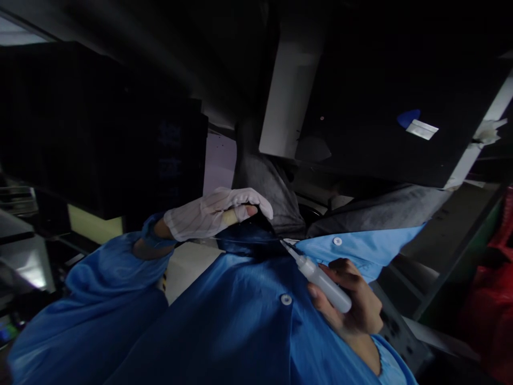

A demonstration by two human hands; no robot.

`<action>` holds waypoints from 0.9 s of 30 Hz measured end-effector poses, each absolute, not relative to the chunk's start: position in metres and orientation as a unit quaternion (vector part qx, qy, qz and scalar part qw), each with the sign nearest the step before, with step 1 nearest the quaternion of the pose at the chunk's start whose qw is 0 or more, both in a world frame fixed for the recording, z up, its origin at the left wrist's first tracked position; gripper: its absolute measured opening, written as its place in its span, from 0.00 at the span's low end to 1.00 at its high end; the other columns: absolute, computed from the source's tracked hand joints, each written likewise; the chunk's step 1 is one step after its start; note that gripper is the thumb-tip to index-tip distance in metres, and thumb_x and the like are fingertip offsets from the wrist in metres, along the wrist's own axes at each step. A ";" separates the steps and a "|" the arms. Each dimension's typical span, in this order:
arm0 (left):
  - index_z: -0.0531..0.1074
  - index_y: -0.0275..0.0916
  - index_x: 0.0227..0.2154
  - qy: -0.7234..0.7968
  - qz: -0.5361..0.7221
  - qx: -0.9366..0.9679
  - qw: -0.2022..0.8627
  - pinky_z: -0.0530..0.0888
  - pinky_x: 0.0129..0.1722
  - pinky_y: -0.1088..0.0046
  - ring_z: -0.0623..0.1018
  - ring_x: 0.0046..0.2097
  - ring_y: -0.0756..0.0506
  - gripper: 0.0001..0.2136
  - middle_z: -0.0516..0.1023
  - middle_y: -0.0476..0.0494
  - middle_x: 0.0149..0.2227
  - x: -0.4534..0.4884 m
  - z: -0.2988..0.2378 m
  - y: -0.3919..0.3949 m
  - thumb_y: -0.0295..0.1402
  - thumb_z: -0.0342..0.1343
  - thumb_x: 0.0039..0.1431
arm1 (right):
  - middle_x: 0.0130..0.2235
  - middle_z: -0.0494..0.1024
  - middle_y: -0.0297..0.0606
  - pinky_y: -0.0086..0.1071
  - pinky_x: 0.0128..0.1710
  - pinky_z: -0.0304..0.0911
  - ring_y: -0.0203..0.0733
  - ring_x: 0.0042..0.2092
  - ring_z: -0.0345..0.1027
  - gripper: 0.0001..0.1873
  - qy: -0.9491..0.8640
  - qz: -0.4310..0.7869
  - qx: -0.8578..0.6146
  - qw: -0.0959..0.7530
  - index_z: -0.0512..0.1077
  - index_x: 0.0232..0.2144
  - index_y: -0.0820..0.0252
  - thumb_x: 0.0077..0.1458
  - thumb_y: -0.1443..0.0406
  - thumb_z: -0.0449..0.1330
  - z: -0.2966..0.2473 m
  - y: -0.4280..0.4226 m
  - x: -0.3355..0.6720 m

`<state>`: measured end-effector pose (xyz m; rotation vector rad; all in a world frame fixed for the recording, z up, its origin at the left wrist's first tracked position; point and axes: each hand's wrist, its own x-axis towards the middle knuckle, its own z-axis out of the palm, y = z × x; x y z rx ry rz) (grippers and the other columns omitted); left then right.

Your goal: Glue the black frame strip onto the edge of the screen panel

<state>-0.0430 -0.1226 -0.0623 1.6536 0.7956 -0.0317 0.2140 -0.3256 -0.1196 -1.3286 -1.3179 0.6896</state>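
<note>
The view tips down onto my own blue work coat [240,315] with white buttons. My left hand [216,213] wears a white striped glove with cut fingertips; its fingers curl together over a dark fold of cloth at the coat's collar. My right hand [352,299], bare, is wrapped round a small white squeeze bottle [323,280]. The bottle's thin nozzle points up and left, toward the collar area just below my left hand. What the left fingers grip is too dark to make out.
A dark panel [380,107] hangs overhead with a white label and a blue bit on it. A white post [286,91] stands in the middle. Dark shelving [100,139] is at the left, something red [495,299] at the right edge, grey cloth [385,211] behind the collar.
</note>
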 end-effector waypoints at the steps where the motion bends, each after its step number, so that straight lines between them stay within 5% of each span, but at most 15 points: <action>1: 0.82 0.36 0.52 0.344 -0.014 0.717 0.606 0.79 0.65 0.70 0.87 0.60 0.46 0.17 0.89 0.41 0.54 -0.043 -0.062 -0.123 0.36 0.48 0.87 | 0.34 0.82 0.37 0.41 0.21 0.67 0.46 0.27 0.72 0.15 -0.557 0.290 -0.557 0.544 0.80 0.60 0.54 0.74 0.64 0.70 -0.119 -0.325 0.214; 16: 0.82 0.37 0.53 0.335 -0.009 0.719 0.608 0.80 0.63 0.70 0.87 0.57 0.46 0.20 0.89 0.40 0.54 -0.045 -0.061 -0.126 0.42 0.46 0.89 | 0.32 0.82 0.37 0.40 0.19 0.67 0.44 0.24 0.71 0.10 -0.559 0.302 -0.554 0.538 0.79 0.55 0.54 0.74 0.63 0.70 -0.114 -0.322 0.215; 23: 0.82 0.36 0.52 0.363 -0.035 0.700 0.614 0.82 0.60 0.67 0.86 0.57 0.43 0.20 0.88 0.38 0.54 -0.045 -0.061 -0.126 0.43 0.48 0.88 | 0.32 0.85 0.40 0.45 0.16 0.72 0.51 0.23 0.75 0.30 -0.616 0.318 -0.531 0.487 0.77 0.68 0.52 0.66 0.73 0.69 -0.108 -0.323 0.224; 27: 0.82 0.35 0.52 0.359 -0.029 0.705 0.612 0.81 0.61 0.70 0.86 0.57 0.45 0.19 0.88 0.39 0.55 -0.044 -0.061 -0.126 0.41 0.47 0.88 | 0.31 0.84 0.38 0.43 0.16 0.69 0.49 0.22 0.73 0.32 -0.610 0.300 -0.540 0.497 0.77 0.71 0.51 0.68 0.70 0.71 -0.105 -0.324 0.225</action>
